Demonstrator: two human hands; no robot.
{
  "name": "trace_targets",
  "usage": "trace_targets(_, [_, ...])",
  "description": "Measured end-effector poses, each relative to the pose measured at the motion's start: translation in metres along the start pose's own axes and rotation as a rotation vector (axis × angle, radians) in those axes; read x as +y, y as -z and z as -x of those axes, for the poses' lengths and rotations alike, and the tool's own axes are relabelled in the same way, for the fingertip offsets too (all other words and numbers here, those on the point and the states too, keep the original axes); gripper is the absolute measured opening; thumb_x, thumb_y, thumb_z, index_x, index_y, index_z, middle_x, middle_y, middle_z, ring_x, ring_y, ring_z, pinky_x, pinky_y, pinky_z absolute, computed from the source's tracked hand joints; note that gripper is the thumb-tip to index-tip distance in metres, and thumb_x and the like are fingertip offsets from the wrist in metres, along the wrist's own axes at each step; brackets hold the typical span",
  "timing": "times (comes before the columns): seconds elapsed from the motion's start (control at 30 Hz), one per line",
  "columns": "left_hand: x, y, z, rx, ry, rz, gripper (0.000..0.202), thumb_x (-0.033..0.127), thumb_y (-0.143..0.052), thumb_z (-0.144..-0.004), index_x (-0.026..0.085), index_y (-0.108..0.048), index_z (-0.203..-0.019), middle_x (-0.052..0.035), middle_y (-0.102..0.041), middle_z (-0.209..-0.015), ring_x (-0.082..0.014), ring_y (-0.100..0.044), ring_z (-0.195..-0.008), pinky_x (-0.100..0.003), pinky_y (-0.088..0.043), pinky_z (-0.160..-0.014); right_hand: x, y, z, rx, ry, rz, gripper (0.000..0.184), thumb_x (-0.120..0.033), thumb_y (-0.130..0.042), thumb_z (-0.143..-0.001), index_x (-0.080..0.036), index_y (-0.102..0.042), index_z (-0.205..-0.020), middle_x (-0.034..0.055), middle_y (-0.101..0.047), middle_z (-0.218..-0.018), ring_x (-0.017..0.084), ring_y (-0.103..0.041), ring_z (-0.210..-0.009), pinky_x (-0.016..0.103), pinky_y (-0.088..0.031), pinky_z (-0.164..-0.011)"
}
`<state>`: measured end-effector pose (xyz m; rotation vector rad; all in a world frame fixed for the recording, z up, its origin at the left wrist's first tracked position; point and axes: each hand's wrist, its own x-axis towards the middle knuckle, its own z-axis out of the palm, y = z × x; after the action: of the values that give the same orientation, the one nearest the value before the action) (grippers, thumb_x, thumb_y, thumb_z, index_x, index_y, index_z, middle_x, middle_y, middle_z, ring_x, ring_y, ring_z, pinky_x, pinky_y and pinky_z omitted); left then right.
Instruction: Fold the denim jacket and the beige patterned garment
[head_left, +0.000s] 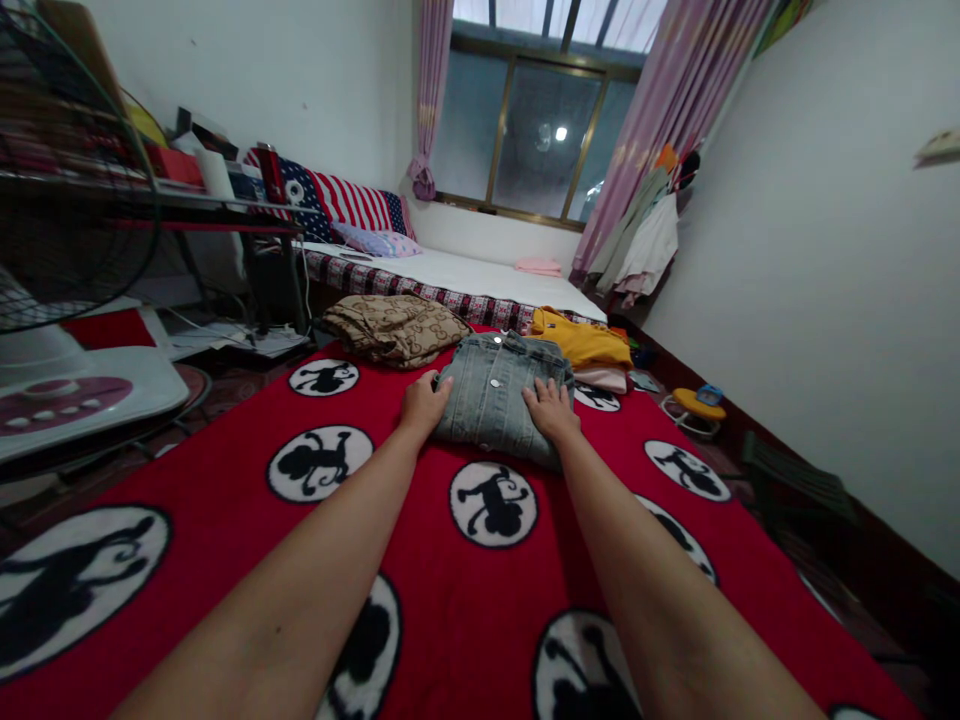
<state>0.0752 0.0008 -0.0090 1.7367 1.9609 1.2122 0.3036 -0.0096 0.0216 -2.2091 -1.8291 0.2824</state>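
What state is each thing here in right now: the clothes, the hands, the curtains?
Denim jacket: folded, buttoned, lying on the red blanket.
Left hand: flat on the jacket's left edge.
Right hand: flat on its right side.
Brown garment: loosely folded.
Yellow shirt: folded.
Curtains: drawn open.

The folded jacket (496, 398) lies on the blanket (450, 560) straight ahead of me. My left hand (424, 402) rests at its left edge, my right hand (551, 410) on its right part. Behind the jacket to the left lies a folded patterned garment (394, 328); behind it to the right, a stack of folded clothes (585, 348). Beyond them stands the bed (450, 272), under the window (540, 130). A fan (67, 200) stands at my far left.
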Motion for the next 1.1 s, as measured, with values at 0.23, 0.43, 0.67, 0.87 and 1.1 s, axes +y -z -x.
trace_targets(0.23, [0.003, 0.001, 0.002, 0.006, 0.009, -0.044, 0.041, 0.041, -0.049, -0.091, 0.018, -0.062, -0.122, -0.0126, -0.069, -0.115, -0.0245, -0.062, -0.108, -0.027, -0.043, -0.086, 0.000, 0.001, 0.002, 0.007, 0.000, -0.005, 0.065, -0.059, -0.018, -0.096, -0.029, -0.019, -0.154, 0.0014, -0.008, -0.163, 0.027, -0.001, -0.149, 0.052, -0.018, -0.115])
trace_targets(0.43, [0.004, 0.001, 0.002, 0.009, 0.005, -0.069, 0.043, 0.041, -0.047, -0.092, 0.016, -0.061, -0.124, -0.0136, -0.069, -0.116, -0.0240, -0.063, -0.109, -0.027, -0.043, -0.086, 0.000, 0.000, 0.003, 0.031, 0.009, -0.021, 0.064, -0.057, -0.020, -0.096, -0.027, -0.023, -0.153, 0.0023, -0.011, -0.162, 0.028, -0.004, -0.148, 0.051, -0.019, -0.115])
trace_targets(0.67, [0.005, 0.001, 0.003, 0.018, -0.011, -0.096, 0.042, 0.041, -0.046, -0.093, 0.016, -0.062, -0.123, -0.0142, -0.069, -0.115, -0.0253, -0.063, -0.108, -0.029, -0.043, -0.086, 0.008, -0.004, 0.003, 0.165, 0.046, -0.064, 0.056, -0.050, -0.031, -0.095, -0.023, -0.042, -0.144, 0.0020, -0.029, -0.157, 0.026, -0.022, -0.144, 0.040, -0.025, -0.115])
trace_targets(0.87, [0.005, 0.002, 0.004, -0.009, -0.008, -0.088, 0.050, 0.047, -0.046, -0.093, 0.015, -0.056, -0.131, -0.0161, -0.066, -0.121, -0.0281, -0.061, -0.111, -0.032, -0.044, -0.089, 0.015, -0.007, 0.002, 0.251, 0.037, -0.139, 0.047, -0.042, -0.038, -0.093, -0.023, -0.053, -0.133, 0.0016, -0.042, -0.150, 0.023, -0.045, -0.131, 0.032, -0.036, -0.107])
trace_targets(1.1, [0.002, 0.002, 0.004, -0.034, -0.003, -0.010, 0.055, 0.045, -0.057, -0.088, 0.015, -0.053, -0.133, -0.0158, -0.065, -0.123, -0.0290, -0.062, -0.111, -0.033, -0.047, -0.091, 0.004, 0.010, 0.007, 0.257, 0.040, 0.096, 0.039, -0.038, -0.039, -0.093, -0.021, -0.063, -0.118, 0.0101, -0.061, -0.126, 0.028, -0.056, -0.113, 0.040, -0.039, -0.098])
